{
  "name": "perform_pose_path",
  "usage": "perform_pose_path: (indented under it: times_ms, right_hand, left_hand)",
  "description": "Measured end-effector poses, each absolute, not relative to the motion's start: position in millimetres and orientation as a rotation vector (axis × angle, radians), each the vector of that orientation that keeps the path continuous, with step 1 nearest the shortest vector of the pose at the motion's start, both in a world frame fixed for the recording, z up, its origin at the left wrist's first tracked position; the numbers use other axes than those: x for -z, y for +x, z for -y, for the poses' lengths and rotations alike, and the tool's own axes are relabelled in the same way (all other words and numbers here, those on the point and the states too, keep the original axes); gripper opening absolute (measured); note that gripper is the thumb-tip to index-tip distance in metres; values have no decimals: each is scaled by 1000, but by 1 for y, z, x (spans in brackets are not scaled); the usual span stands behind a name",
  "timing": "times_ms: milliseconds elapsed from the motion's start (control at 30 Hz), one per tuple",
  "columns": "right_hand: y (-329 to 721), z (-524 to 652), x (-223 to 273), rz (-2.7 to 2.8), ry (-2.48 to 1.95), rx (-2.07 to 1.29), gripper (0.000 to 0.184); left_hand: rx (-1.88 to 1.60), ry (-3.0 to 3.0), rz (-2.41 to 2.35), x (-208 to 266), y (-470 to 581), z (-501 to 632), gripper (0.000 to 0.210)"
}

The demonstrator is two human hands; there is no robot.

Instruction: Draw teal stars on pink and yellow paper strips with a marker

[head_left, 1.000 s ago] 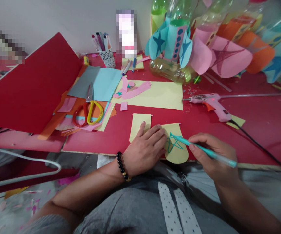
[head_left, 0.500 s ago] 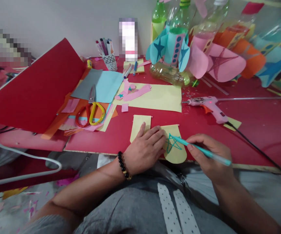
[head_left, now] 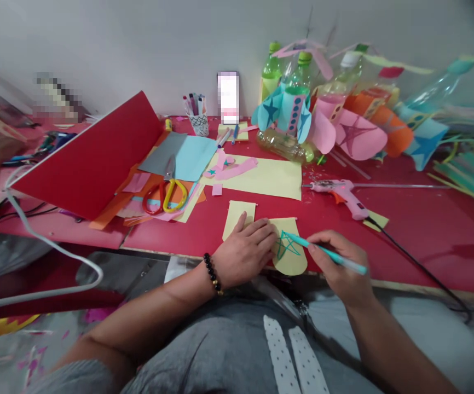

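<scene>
Red tabletop (head_left: pixel 409 246), grey wall (head_left: pixel 138 44) behind. Our R hand (head_left: pixel 347 284) pinches a slim teal plastic pen (head_left: pixel 341 260), slanting far-L to the green star outline (head_left: pixel 289 241) on a pale-yellow, round-ended paper piece (head_left: pixel 290 265), just L of that grip, long axis twd us. Our L hand (head_left: pixel 245 251) is nearer: flat, touching its L edge; pen-tip contact unclear.

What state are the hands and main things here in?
Rounded yellow paper piece: star outlined, unfilled
Bare left hand: flat, overlapping that paper
Bare right hand: gripping slim teal pen
Red-and-yellow-handled metal scissors: closed
Pink plastic glue gun: lying, light lit
Black-edged phone: upright, screen lit
White patterned cup: upright, holding pens
</scene>
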State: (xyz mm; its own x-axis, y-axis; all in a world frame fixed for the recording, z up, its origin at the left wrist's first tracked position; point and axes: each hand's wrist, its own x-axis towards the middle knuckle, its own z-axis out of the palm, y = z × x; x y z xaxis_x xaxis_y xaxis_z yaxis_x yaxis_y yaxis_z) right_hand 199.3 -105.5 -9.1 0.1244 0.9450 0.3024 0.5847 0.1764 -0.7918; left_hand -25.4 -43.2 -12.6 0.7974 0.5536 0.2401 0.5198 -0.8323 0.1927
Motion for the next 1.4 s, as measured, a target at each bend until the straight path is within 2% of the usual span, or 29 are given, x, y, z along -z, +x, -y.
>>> perform_pose_path:
  times_ms: [1400]
  right_hand:
    - [201, 101, 20, 1528, -1420, -520, 15]
  left_hand:
    - [-588, 2836, -861, 20, -27, 45, 33]
